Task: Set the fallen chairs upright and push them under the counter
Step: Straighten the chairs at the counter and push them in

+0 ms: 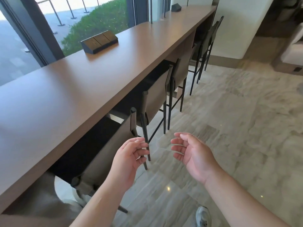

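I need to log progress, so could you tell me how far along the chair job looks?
Done, it seems: the nearest chair, second chair, third chair and far chair all stand upright, tucked against the counter. In hand: nothing; the left hand and right hand hover open. Left: no fallen chair shows on the visible floor.

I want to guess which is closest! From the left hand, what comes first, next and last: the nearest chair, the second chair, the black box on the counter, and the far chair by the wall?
1. Nearest chair, right beside the left hand.
2. Second chair, next along the counter.
3. Black box, up on the countertop towards the window.
4. Far chair, at the counter's end by the wall.
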